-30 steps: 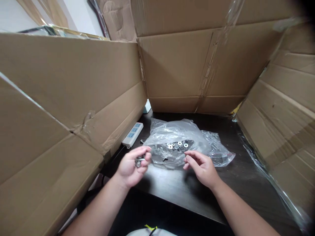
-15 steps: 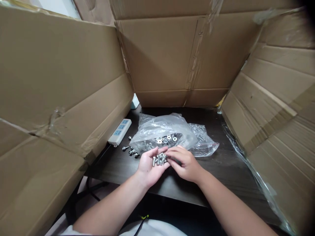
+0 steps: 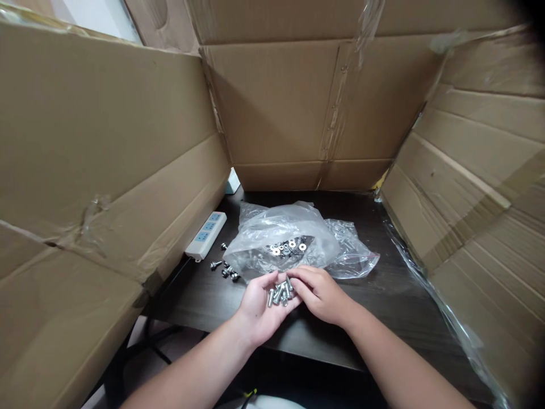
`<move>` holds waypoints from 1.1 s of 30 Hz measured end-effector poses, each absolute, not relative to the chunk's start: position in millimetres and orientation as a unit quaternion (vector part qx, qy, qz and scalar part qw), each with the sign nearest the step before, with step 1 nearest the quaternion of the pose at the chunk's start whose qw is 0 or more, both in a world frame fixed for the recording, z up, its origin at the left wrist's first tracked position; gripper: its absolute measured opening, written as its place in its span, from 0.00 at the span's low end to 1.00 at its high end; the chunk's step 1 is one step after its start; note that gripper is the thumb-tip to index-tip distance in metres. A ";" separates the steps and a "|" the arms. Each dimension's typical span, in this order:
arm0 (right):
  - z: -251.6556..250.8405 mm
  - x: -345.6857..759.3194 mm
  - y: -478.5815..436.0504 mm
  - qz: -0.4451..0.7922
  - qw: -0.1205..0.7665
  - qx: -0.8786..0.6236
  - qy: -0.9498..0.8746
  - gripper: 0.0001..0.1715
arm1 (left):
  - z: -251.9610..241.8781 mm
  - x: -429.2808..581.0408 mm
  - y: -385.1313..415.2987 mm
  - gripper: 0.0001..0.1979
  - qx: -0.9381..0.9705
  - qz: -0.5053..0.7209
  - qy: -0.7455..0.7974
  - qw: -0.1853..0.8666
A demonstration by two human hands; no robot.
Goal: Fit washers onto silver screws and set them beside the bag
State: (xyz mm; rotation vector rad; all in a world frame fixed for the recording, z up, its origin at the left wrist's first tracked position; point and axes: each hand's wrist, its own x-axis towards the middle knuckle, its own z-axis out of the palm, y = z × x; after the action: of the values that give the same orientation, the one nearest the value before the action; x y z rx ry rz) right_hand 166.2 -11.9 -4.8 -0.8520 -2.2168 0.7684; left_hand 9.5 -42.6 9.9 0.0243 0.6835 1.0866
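Note:
My left hand (image 3: 259,307) lies palm up, cupped around several silver screws (image 3: 279,293). My right hand (image 3: 320,294) rests beside it, its fingertips pinched together and touching the screws in that palm. Just beyond both hands sits a clear plastic bag (image 3: 285,241) with several washers (image 3: 289,247) showing through it. A second smaller clear bag (image 3: 353,247) lies to its right. A few loose screws (image 3: 225,268) sit on the dark table (image 3: 383,307) left of the bag.
A white power strip (image 3: 205,236) lies at the table's left edge. Large cardboard sheets stand on the left (image 3: 106,159), back (image 3: 293,108) and right (image 3: 481,187). Clear plastic film (image 3: 447,318) hangs along the right cardboard.
My hands came together: a second ago they were apart, the left closed on screws. Now the left palm is open upward and the right fingers touch the screws.

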 end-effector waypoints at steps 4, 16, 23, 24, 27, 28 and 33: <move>-4.7 164.4 -12.1 0.313 0.313 -0.359 -0.822 0.09 | 13.2 8.9 -45.4 0.10 0.021 0.478 0.315 0.820; -0.8 167.9 -18.0 0.468 0.357 -0.382 -0.712 0.06 | 7.0 11.2 -47.1 0.06 -0.006 0.455 0.357 0.816; -0.9 164.6 -20.9 0.557 0.409 -0.344 -0.636 0.09 | -3.4 3.0 -50.7 0.07 0.013 0.363 0.316 0.877; -1.6 163.4 -20.8 0.557 0.411 -0.339 -0.637 0.09 | -3.7 1.1 -50.9 0.07 0.021 0.364 0.313 0.877; -0.2 159.9 -19.2 0.546 0.421 -0.325 -0.648 0.09 | 0.1 -5.7 -49.5 0.05 0.035 0.369 0.297 0.880; 1.8 158.9 -18.2 0.538 0.422 -0.322 -0.655 0.09 | 2.8 -8.1 -48.3 0.05 0.037 0.373 0.286 0.882; 16.2 154.6 -11.6 0.474 0.416 -0.305 -0.714 0.06 | 15.0 -16.6 -41.1 0.05 0.066 0.407 0.235 0.881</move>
State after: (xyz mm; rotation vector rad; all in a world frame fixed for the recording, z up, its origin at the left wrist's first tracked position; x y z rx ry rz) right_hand 154.6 -11.6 16.2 -0.7650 -1.7918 1.1910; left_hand -16.6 -41.1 15.0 0.1375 0.4888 0.8471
